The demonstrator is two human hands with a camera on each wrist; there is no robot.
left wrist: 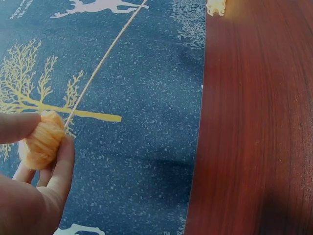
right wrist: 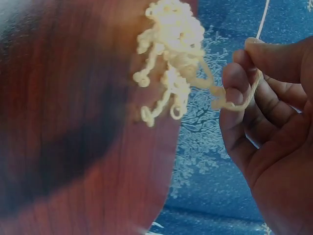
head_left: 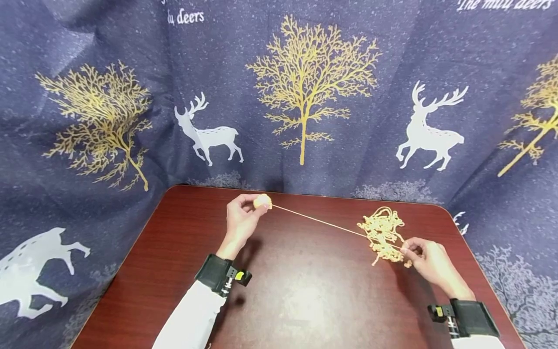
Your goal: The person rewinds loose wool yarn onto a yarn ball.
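My left hand (head_left: 241,220) pinches a small ball of yellow yarn (left wrist: 45,139) between thumb and fingers, up over the back left part of the table. From the ball a taut yarn strand (head_left: 320,221) runs across to my right hand (head_left: 431,261). There the thumb and fingertips pinch the strand, and in the right wrist view it passes on over the curled fingers. A loose, tangled heap of the same yarn (head_left: 382,232) lies just left of the right hand, with kinked loops sticking out. In the right wrist view, yarn joins that heap (right wrist: 176,44) to the hand.
The reddish-brown wooden table (head_left: 305,271) has rounded back corners. Behind it and along its sides hangs a dark blue cloth (head_left: 348,97) printed with white deer and golden trees. Each wrist wears a black strap (head_left: 214,272) with a small camera.
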